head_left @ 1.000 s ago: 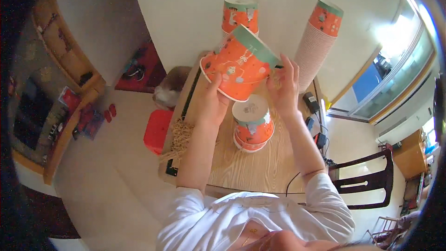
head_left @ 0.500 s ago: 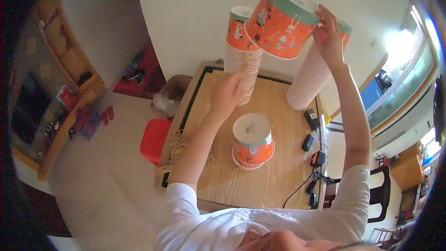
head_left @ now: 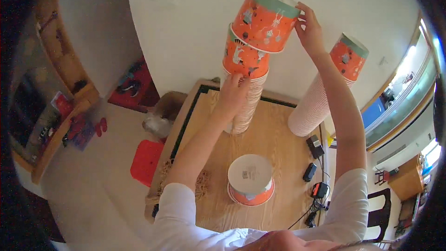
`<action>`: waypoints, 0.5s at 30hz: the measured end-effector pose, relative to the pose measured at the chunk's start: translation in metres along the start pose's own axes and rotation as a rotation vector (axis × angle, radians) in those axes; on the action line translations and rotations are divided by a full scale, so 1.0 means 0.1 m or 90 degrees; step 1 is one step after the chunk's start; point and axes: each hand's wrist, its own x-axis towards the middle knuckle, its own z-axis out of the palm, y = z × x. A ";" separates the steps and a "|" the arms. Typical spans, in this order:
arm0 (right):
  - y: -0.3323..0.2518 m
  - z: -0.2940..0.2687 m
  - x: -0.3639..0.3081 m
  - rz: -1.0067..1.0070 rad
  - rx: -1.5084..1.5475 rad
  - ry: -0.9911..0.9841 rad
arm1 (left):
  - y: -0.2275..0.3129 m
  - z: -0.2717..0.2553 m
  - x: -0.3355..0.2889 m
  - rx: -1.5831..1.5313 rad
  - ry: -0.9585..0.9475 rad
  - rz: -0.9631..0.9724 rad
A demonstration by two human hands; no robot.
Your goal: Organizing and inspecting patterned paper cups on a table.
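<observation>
My right hand [head_left: 309,30] is closed on the green base edge of an upside-down orange paper bucket [head_left: 265,23]. This bucket hangs tilted over the top of a tall stack of nested paper buckets [head_left: 246,62]; its lower rim overlaps the stack's topmost bucket. Whether it is seated there, I cannot tell. Curled against the stack's rims, just below the orange top bucket, is my left hand [head_left: 234,94]. Nearer to me, a short pile of upside-down paper buckets [head_left: 251,174] stands on the wooden table [head_left: 209,214], white base up.
A second tall bucket stack [head_left: 325,88] leans at the table's right. Black adapters with cables [head_left: 318,190] lie along the right edge. Shredded straw-like strips [head_left: 202,186] lie at the left edge, beside a red plastic stool or bin [head_left: 146,162]. A dark chair [head_left: 381,214] stands at right.
My right hand has moved the orange bucket left, over the far stack. My left hand has come up against that stack's rims. The view has shifted too.
</observation>
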 end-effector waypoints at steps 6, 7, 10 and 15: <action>0.20 0.29 -0.03 -0.017 0.051 -0.007 | -0.21 0.10 -0.04 -0.064 0.102 0.043; 0.22 0.34 -0.03 -0.017 0.052 -0.023 | -0.24 0.12 -0.05 -0.065 0.097 0.042; 0.28 0.44 -0.07 -0.051 0.050 -0.047 | -0.33 0.18 -0.04 -0.022 0.143 0.123; 0.36 0.59 -0.20 -0.054 0.067 -0.096 | -0.46 0.23 -0.09 -0.077 0.187 0.152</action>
